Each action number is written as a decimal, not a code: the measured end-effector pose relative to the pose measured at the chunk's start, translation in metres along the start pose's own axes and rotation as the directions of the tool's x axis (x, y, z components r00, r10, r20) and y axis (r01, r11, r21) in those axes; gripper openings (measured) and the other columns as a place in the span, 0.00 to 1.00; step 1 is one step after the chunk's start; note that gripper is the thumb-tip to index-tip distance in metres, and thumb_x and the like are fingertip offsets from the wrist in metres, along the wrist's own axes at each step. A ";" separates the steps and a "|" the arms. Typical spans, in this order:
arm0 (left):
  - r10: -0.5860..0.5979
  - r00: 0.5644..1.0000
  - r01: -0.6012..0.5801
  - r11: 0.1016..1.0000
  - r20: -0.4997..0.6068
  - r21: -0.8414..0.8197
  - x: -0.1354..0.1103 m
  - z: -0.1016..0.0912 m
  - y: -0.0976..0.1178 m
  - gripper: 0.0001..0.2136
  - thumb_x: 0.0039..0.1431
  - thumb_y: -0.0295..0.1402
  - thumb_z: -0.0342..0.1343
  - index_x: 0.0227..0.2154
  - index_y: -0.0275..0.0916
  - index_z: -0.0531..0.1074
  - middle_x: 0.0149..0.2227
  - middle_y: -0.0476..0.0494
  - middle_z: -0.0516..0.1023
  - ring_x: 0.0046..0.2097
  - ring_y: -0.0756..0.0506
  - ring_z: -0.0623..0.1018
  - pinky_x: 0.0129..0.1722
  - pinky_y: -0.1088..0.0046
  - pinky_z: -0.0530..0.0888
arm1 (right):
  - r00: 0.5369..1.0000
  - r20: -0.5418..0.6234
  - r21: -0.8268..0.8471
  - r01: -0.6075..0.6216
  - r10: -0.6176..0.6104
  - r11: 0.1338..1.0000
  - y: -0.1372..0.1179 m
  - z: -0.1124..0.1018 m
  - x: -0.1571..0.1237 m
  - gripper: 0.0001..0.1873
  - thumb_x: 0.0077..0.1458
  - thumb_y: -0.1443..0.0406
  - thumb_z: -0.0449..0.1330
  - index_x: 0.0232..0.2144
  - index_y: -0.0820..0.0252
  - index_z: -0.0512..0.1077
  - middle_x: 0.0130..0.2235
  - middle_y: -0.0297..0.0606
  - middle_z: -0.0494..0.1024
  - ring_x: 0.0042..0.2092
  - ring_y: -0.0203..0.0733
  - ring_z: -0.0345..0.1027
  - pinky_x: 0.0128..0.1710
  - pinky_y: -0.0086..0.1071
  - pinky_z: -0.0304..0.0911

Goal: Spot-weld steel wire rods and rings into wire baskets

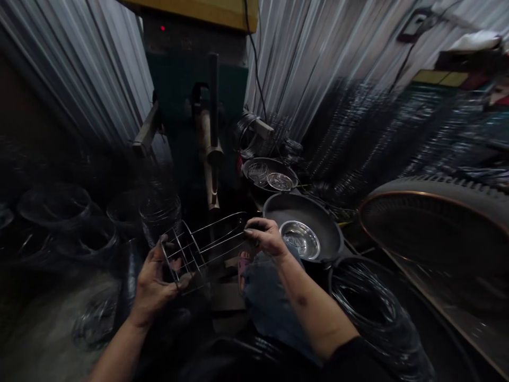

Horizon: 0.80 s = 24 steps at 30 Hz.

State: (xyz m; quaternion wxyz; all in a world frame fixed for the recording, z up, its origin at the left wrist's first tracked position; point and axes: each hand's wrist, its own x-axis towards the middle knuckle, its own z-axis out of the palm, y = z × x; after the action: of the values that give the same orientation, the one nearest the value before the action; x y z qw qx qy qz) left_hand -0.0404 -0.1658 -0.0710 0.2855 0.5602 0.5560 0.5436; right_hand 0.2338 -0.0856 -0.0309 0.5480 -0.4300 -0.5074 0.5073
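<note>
Between my hands is a wire frame made of thin metal rods, with a curved, ringed end on the left and long rods running to the right. My left hand grips the ringed end, thumb below and fingers around the outer wire. My right hand pinches the far ends of the rods, near a narrow wire loop. Ahead stands a dark green machine with an upright bar and a pale metal arm below it.
Right of my knee, a grey pan bears a shiny metal bowl with small wire pieces. Another pan sits behind. Wire rings are stacked at lower right, beside a large fan. Blurred wire frames stand left.
</note>
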 end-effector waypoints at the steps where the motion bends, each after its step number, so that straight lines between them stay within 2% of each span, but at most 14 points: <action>1: -0.006 0.999 0.007 0.999 0.032 -0.035 0.007 0.002 0.000 0.41 0.40 0.40 0.70 0.60 0.45 0.61 0.60 0.39 0.64 0.58 0.35 0.70 0.54 0.54 0.72 | 1.000 -0.012 0.013 -0.002 0.003 1.000 0.002 -0.002 0.002 0.14 0.30 0.59 0.73 0.21 0.59 0.77 0.22 0.33 0.73 0.26 0.37 0.64 0.28 0.31 0.60; 5: -0.035 0.987 0.048 0.996 0.154 -0.080 0.043 0.009 0.002 0.45 0.39 0.39 0.70 0.62 0.46 0.58 0.62 0.39 0.62 0.60 0.33 0.67 0.56 0.52 0.70 | 0.990 -0.142 0.058 0.001 0.007 0.998 0.010 -0.011 0.011 0.14 0.30 0.59 0.73 0.20 0.59 0.77 0.21 0.32 0.72 0.24 0.36 0.62 0.26 0.30 0.58; 10: -0.030 0.965 0.091 0.970 0.260 -0.224 0.092 0.027 0.001 0.49 0.36 0.36 0.72 0.63 0.38 0.56 0.61 0.33 0.64 0.61 0.34 0.66 0.61 0.52 0.63 | 0.968 -0.250 0.057 0.032 -0.017 0.998 0.014 -0.016 0.028 0.14 0.34 0.58 0.73 0.22 0.60 0.77 0.22 0.33 0.72 0.25 0.35 0.61 0.26 0.30 0.57; 13: -0.032 0.968 0.105 0.953 0.250 -0.284 0.113 0.041 -0.006 0.48 0.36 0.35 0.72 0.63 0.38 0.57 0.62 0.34 0.63 0.61 0.35 0.65 0.62 0.54 0.62 | 0.955 -0.292 0.025 0.071 -0.061 0.997 0.017 -0.019 0.046 0.14 0.35 0.58 0.74 0.23 0.60 0.78 0.24 0.34 0.74 0.27 0.37 0.64 0.29 0.31 0.59; 16: -0.025 0.975 0.089 0.954 0.220 -0.287 0.129 0.051 -0.015 0.48 0.35 0.35 0.72 0.62 0.38 0.57 0.61 0.34 0.64 0.61 0.35 0.65 0.62 0.55 0.61 | 0.955 -0.294 0.060 0.064 -0.044 0.996 0.023 -0.021 0.069 0.14 0.33 0.59 0.74 0.22 0.60 0.78 0.24 0.33 0.74 0.27 0.37 0.64 0.29 0.31 0.59; 20: 0.078 0.985 -0.047 0.979 0.152 -0.198 0.140 0.059 -0.026 0.46 0.36 0.36 0.71 0.62 0.40 0.59 0.62 0.35 0.62 0.61 0.35 0.66 0.62 0.54 0.62 | 0.970 -0.243 0.138 0.046 -0.012 0.989 0.028 -0.025 0.092 0.13 0.28 0.62 0.75 0.20 0.60 0.77 0.22 0.32 0.73 0.25 0.35 0.63 0.27 0.30 0.58; 24: 0.142 0.983 -0.131 0.987 0.121 -0.091 0.139 0.062 -0.032 0.45 0.37 0.39 0.71 0.61 0.43 0.60 0.61 0.38 0.63 0.61 0.35 0.66 0.62 0.54 0.62 | 0.977 -0.212 0.138 0.062 -0.032 0.989 0.032 -0.030 0.100 0.12 0.29 0.63 0.74 0.19 0.60 0.76 0.22 0.31 0.72 0.26 0.35 0.62 0.26 0.29 0.57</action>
State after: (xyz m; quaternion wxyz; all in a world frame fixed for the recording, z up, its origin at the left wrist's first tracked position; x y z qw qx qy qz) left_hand -0.0221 -0.0112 -0.0749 0.3052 0.6181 0.4740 0.5478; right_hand 0.2571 0.0184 -0.0536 0.6397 -0.4284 -0.4190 0.4813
